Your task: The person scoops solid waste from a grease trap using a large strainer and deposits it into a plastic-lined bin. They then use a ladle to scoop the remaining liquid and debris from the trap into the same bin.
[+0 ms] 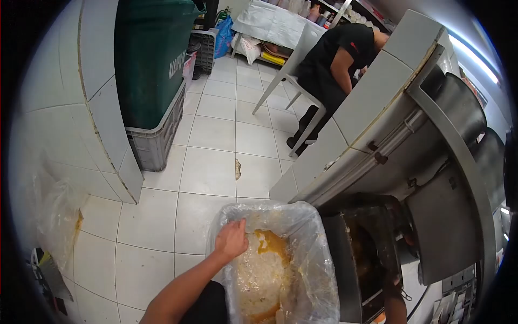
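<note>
My left hand [232, 239] is at the left rim of a tub, its fingers curled on the clear plastic liner [318, 237]. Inside the lined tub lies a pale, lumpy mass [261, 275] with orange-brown liquid around its edge. To the right of the tub, my right hand [392, 279] is in deep shadow over a dark metal vat [367, 243]. Its fingers cannot be made out. Near that hand shows a thin wire loop [406, 295].
A person in black [334, 59] sits on a white chair [294, 70] beyond a tiled pillar [372, 97]. A green bin [156, 59] stands in a grey crate [156, 143] at left. Metal equipment [442, 221] rises at right. A plastic bag [56, 210] hangs at far left.
</note>
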The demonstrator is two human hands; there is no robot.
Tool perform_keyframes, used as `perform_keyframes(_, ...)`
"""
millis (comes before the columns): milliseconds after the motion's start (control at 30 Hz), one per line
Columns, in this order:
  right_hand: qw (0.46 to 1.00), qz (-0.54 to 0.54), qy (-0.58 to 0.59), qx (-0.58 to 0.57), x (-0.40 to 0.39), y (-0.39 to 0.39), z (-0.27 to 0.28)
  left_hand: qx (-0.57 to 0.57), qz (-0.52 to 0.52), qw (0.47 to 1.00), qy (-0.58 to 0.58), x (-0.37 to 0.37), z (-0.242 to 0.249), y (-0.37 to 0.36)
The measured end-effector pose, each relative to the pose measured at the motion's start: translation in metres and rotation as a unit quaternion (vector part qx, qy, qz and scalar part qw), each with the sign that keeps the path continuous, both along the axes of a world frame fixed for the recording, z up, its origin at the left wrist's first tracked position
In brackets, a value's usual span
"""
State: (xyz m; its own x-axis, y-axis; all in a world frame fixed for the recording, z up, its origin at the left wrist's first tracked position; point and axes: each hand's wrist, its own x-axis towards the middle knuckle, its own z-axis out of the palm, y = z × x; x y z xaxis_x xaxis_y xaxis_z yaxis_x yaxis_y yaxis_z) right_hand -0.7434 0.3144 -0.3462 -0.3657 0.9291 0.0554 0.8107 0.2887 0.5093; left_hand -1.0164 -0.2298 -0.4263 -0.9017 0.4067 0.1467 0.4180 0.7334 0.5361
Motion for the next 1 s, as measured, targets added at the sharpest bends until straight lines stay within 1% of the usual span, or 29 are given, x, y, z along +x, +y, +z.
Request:
perform_keyframes(33, 1.000, -0.005, -0.003, -0.002, 0.008, 0.001, -0.008, -0.002, -0.005, 1.000, -0.003, 0.000, -0.001, 0.000)
perform_keyframes(167, 0.998, 0.049, 0.027, 0.025, -0.015, -0.020, -0.013, -0.012, -0.027, 1.000, 0.006, -0.001, -0.001, -0.001)
perform_keyframes(267, 0.993, 0.090, 0.052, 0.048, -0.012, -0.019, -0.022, -0.006, -0.030, 0.999, 0.018, -0.001, -0.004, -0.001)
perform_keyframes(300, 0.991, 0.102, 0.060, 0.054, -0.025, -0.025, -0.023, 0.001, -0.025, 0.999, 0.029, -0.001, -0.005, -0.001)
perform_keyframes(333, 0.989, 0.114, 0.069, 0.061, -0.057, -0.045, -0.018, 0.000, -0.030, 0.999, 0.028, 0.000, -0.005, -0.001)
perform_keyframes(400, 0.984, 0.137, 0.091, 0.074, -0.070, -0.047, -0.018, -0.006, -0.033, 0.999, 0.019, -0.001, -0.004, -0.001)
perform_keyframes(467, 0.977, 0.158, 0.112, 0.088, -0.057, -0.034, -0.024, 0.004, -0.027, 0.999, 0.019, -0.001, -0.002, -0.001)
perform_keyframes(500, 0.974, 0.167, 0.121, 0.095, -0.036, -0.023, -0.024, 0.014, -0.016, 1.000, 0.016, 0.000, -0.002, -0.001)
perform_keyframes(533, 0.972, 0.172, 0.128, 0.100, -0.031, -0.010, -0.031, 0.011, -0.028, 0.999, 0.013, 0.001, -0.001, -0.002)
perform_keyframes(567, 0.970, 0.173, 0.134, 0.106, -0.053, -0.007, -0.029, 0.018, -0.014, 1.000, 0.009, -0.001, 0.000, -0.001)
perform_keyframes(600, 0.970, 0.167, 0.137, 0.110, -0.020, 0.014, -0.036, 0.022, -0.007, 1.000, 0.002, 0.000, 0.000, 0.000)
perform_keyframes(633, 0.971, 0.159, 0.140, 0.115, -0.019, 0.029, -0.037, 0.016, -0.032, 0.999, -0.004, 0.000, -0.002, 0.001)
perform_keyframes(667, 0.971, 0.150, 0.142, 0.121, 0.030, 0.057, -0.043, 0.020, -0.019, 1.000, 0.014, -0.001, -0.003, 0.001)
perform_keyframes(700, 0.972, 0.140, 0.141, 0.127, 0.082, 0.068, -0.060, 0.023, -0.008, 0.999, 0.030, -0.001, -0.005, 0.002)
perform_keyframes(733, 0.991, 0.070, -0.109, -0.040, 0.033, -0.009, 0.010, 0.018, -0.035, 0.999, 0.022, -0.001, -0.005, 0.004)
perform_keyframes(767, 0.941, 0.102, -0.319, -0.052, 0.046, 0.026, -0.008, 0.021, -0.023, 0.999, 0.010, -0.003, -0.003, 0.005)
perform_keyframes(800, 0.997, 0.035, 0.008, -0.073, 0.082, 0.084, -0.044, 0.020, -0.011, 1.000, -0.004, -0.002, -0.003, 0.005)
perform_keyframes(833, 0.998, 0.052, -0.010, -0.038, 0.085, 0.084, -0.047, 0.014, -0.032, 0.999, -0.007, -0.001, -0.004, 0.005)
perform_keyframes(867, 0.997, 0.072, -0.027, -0.002, 0.079, 0.091, -0.051, 0.024, -0.022, 0.999, 0.016, -0.001, -0.004, 0.006)
perform_keyframes(900, 0.996, 0.031, -0.076, -0.021, 0.069, 0.076, -0.039, 0.036, -0.012, 0.999, 0.036, 0.000, -0.004, 0.007)
perform_keyframes(933, 0.991, -0.007, -0.124, -0.040, 0.056, 0.057, -0.018, 0.033, -0.028, 0.998, 0.035, 0.000, -0.005, 0.009)
perform_keyframes(1000, 0.974, 0.058, -0.207, -0.064, 0.040, 0.012, 0.023, 0.044, -0.020, 0.998, 0.048, 0.000, -0.007, 0.009)
